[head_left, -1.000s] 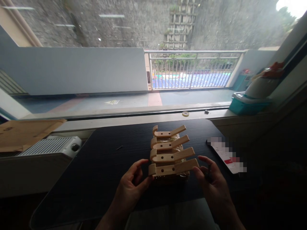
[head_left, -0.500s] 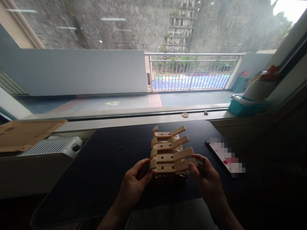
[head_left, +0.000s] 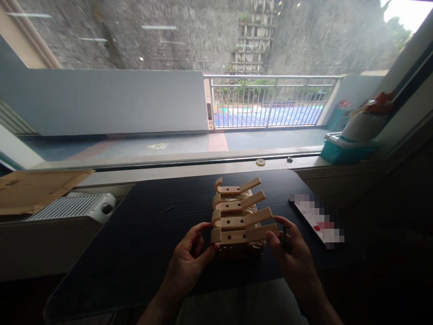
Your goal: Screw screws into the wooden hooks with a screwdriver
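Several pale wooden hooks, each with two dark holes, lie in a row across a block wrapped in clear film [head_left: 257,246]. My left hand [head_left: 189,255] is closed on the curled end of the nearest wooden hook [head_left: 233,236], thumb in front and index finger behind. At the straight, raised end of the same hook, my right hand [head_left: 292,248] pinches with thumb and fingertips. A small dark, slim piece [head_left: 284,232] stands between the right fingers; it may be a screw, but shadow hides its shape. Behind the nearest hook sits the second wooden hook [head_left: 235,222].
The dark table [head_left: 152,253] bears a small screw [head_left: 169,208] on its left and a partly blurred white packet [head_left: 314,221] on its right. Beyond, a tape roll [head_left: 260,162] and a teal box [head_left: 348,149] stand on the sill. Cardboard [head_left: 37,189] rests over the radiator [head_left: 81,207].
The nearest hook has shifted slightly back towards the second one. My right hand has moved left and closed further on its straight end. The left hand has stayed on the curled end.
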`<control>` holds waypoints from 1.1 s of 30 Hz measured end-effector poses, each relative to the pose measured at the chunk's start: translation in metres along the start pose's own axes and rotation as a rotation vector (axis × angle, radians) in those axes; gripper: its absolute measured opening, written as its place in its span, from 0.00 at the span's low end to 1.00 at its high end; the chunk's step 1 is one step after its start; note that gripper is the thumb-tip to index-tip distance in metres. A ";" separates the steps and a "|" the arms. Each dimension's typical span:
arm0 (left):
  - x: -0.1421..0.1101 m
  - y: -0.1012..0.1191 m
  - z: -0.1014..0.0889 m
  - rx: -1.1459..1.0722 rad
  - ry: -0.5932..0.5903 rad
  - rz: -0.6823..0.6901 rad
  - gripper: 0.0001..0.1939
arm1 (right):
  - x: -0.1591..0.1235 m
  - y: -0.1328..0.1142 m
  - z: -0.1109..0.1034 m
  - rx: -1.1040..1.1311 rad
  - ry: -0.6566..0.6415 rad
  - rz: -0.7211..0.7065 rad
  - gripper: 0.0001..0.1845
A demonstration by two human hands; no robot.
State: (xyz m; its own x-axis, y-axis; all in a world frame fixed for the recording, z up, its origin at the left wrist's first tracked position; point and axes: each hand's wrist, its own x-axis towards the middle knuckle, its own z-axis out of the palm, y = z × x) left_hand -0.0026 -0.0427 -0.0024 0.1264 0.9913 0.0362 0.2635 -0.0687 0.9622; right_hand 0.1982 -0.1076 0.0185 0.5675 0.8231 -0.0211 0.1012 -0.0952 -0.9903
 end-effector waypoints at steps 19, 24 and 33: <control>0.013 0.094 0.017 -1.275 -0.161 -0.430 0.11 | 0.003 -0.072 0.014 -0.077 -0.457 -0.470 0.10; 0.016 0.098 0.035 -1.268 -0.311 -0.451 0.14 | 0.022 -0.077 0.022 -0.255 -0.540 -0.583 0.09; 0.017 0.110 0.044 -1.030 -0.371 -0.319 0.16 | 0.037 -0.081 0.024 -0.544 -0.607 -0.666 0.08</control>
State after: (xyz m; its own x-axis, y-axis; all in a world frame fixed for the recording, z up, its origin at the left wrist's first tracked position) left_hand 0.0701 -0.0386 0.0926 0.5147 0.8410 -0.1666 -0.5546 0.4748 0.6834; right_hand 0.1912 -0.0556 0.0942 -0.2269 0.9294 0.2911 0.6808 0.3651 -0.6349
